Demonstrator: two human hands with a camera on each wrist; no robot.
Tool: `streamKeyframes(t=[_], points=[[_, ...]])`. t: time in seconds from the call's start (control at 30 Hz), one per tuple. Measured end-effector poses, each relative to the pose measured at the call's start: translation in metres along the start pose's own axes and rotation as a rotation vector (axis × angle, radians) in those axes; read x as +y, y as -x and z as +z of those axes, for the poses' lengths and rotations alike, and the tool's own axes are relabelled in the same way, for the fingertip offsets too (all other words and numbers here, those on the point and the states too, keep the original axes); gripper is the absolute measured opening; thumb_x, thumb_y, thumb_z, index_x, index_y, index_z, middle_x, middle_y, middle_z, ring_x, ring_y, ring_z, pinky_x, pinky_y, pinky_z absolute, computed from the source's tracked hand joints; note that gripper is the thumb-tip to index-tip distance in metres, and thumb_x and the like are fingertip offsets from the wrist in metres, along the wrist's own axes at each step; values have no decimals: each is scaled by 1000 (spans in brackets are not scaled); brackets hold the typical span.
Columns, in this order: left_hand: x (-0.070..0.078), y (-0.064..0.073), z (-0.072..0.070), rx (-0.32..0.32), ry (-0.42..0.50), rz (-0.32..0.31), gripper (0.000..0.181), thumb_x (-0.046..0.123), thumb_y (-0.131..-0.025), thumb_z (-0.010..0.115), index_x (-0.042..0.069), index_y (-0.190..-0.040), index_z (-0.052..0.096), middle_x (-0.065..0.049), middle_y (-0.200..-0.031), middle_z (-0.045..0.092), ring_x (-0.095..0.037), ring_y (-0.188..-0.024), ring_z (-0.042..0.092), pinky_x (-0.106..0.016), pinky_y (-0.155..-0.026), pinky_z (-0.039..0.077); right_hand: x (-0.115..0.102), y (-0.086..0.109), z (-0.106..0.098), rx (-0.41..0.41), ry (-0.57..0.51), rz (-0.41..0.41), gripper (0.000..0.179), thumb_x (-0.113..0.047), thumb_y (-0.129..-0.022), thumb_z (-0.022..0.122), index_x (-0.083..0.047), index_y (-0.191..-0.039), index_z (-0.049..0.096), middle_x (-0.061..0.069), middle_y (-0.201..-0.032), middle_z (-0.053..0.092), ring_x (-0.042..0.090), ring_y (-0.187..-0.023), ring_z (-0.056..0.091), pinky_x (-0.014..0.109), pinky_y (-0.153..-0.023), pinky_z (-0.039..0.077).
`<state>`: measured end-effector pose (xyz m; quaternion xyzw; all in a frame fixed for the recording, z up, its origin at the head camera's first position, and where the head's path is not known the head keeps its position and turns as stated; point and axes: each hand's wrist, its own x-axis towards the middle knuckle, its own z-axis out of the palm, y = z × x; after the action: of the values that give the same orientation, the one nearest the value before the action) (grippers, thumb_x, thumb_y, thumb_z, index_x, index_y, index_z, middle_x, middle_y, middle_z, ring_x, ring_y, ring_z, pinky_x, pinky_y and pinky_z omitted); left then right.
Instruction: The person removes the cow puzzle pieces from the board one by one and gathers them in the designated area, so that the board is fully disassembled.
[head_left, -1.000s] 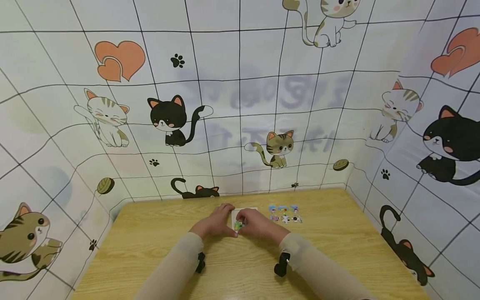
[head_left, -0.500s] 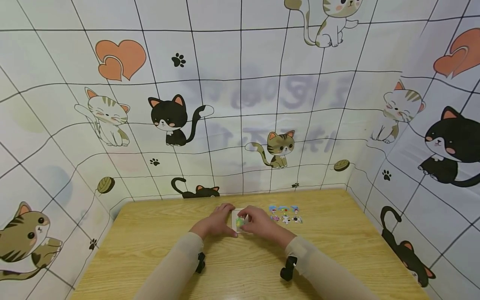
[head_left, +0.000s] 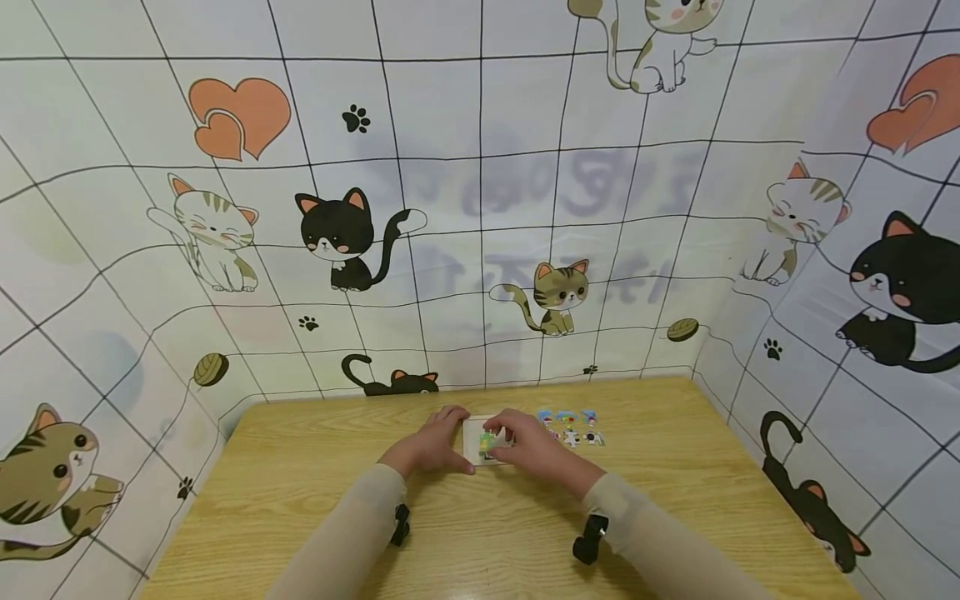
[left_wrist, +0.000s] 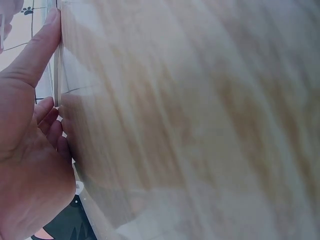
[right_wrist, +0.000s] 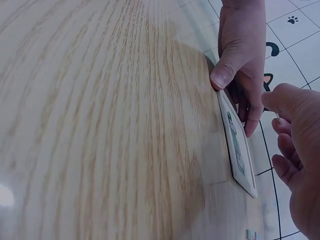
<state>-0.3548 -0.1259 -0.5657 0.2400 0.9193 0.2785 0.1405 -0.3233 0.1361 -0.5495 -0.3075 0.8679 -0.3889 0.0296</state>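
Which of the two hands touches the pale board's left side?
The left hand: its thumb and fingers meet the board, whereas the right hand is raised above it.

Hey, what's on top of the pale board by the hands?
A green patterned patch shows on the pale board. In the head view, the right hand covers part of the board; the right wrist view is too slanted to show fine detail.

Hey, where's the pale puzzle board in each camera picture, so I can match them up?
Head: the board is below centre, beside the left hand.
Left wrist: upper left, seemingly a thin strip seen edge-on.
Right wrist: right of centre, slanting.
Shared landmark: the left hand, at the board's side in every view.
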Motion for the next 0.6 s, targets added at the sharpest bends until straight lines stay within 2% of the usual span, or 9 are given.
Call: streamKeyframes(t=[0.13,0.43,0.6], points=[[-2,-1,1,-3,-4,-4,108,48,-86,97,11,-168,38,-9,-175,32,-39,-162,28,-61,-127,33,0,3,-4,9,6,5,39,-15,-103,81,-4,-139,71,1,-127,70,29,-99,63,34,-79,53],[0,0,0,4,-3,8,109,48,-85,98,8,-168,38,-12,-174,33,-40,-161,29,-61,-126,34,-1,11,-17,36,32,3,36,-17,-101,84,-13,-135,73,-3,-124,70,18,-94,59,33,-78,53],[2,1,-1,-2,2,5,109,47,-86,97,8,-168,38,-12,-174,32,-41,-162,28,-62,-126,33,3,15,-23,46,28,10,36,-15,-101,84,-12,-136,73,-3,-124,70,16,-93,59,34,-78,53]])
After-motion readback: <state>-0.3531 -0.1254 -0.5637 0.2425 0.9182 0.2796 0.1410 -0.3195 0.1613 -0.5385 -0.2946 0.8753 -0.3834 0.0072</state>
